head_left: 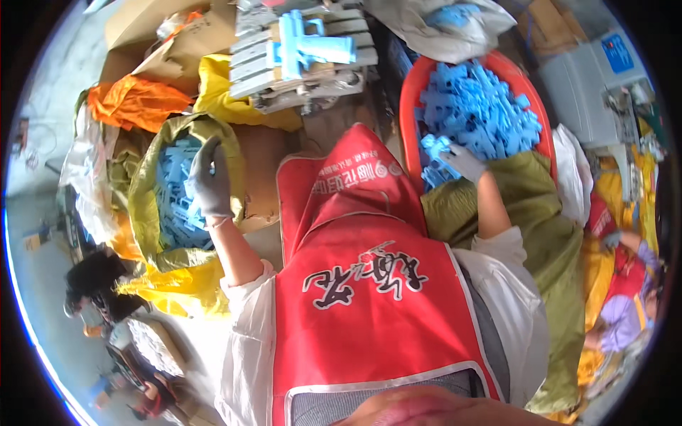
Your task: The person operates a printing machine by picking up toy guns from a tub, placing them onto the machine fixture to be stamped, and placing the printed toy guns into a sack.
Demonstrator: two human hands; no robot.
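My left hand (212,183), in a grey glove, is over the mouth of an olive-green woven sack (142,206). Its fingers look stretched out, with nothing plainly held. Long light-blue plastic pieces (174,167) fill the sack beside it. On the right, my gloved right hand (467,163) reaches into a red tub (410,106) heaped with blue plastic parts (479,106). Its fingertips close on a blue plastic part (435,148) at the tub's near left side; the grip is partly hidden.
Ahead, a light-blue toy pistol shape (312,48) lies on a grey slatted stand (252,64). Cardboard boxes (135,35), an orange bag (138,101) and yellow sacks (181,287) surround the left sack. Green sacking (511,206) drapes the tub's near edge. Another person (621,319) sits far right.
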